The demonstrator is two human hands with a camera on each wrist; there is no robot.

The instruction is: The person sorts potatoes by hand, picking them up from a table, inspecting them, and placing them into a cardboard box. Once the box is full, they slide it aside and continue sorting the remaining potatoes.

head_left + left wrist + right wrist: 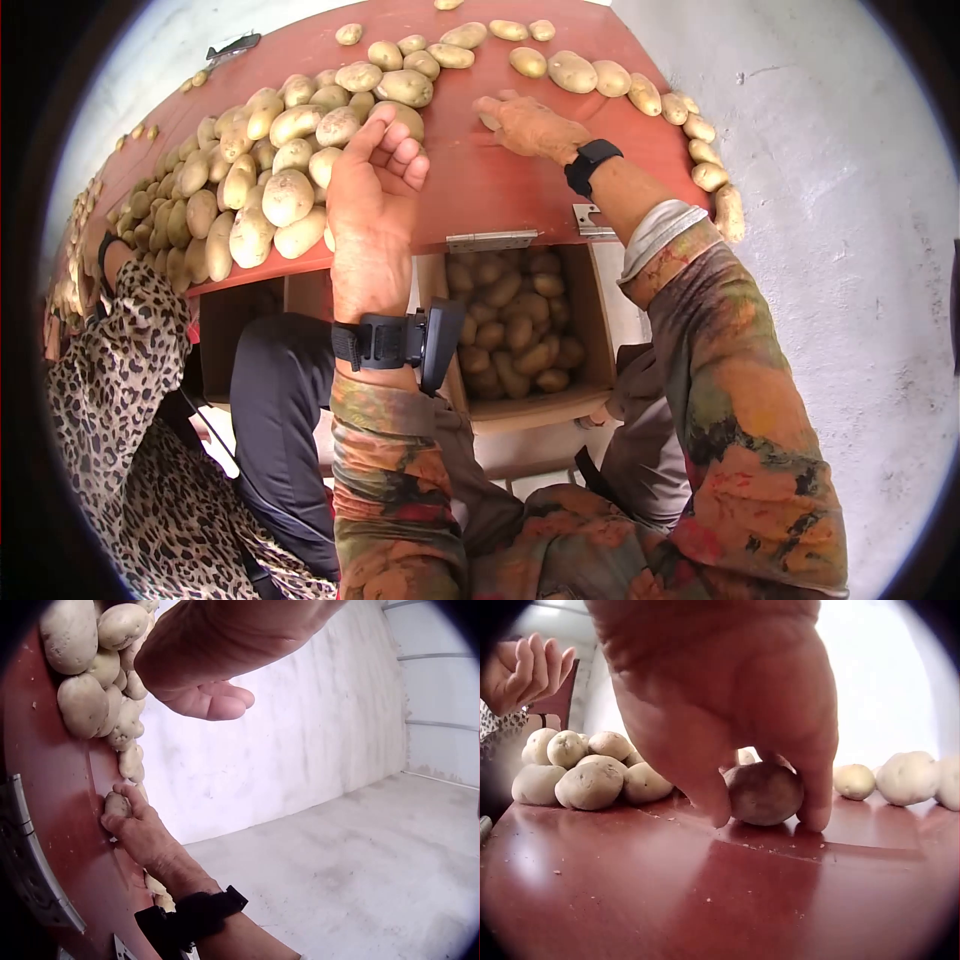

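Observation:
My right hand [500, 112] reaches forward onto the red table [480, 190] and grips a small brownish potato [769, 793] between thumb and fingers, with the potato still resting on the tabletop. The same potato [116, 804] shows under those fingers in the left wrist view. My left hand [385, 150] hovers above the table's near edge, beside a large heap of potatoes [260, 170]. Its fingers are loosely curled and hold nothing. A row of potatoes [575, 70] lies beyond the right hand.
An open cardboard box [535, 405] filled with potatoes stands below the table's front edge, under metal hinges [490, 240]. A person in a leopard-print garment [130, 400] is at the left. More potatoes [715, 170] line the table's right rim, by a white wall [830, 200].

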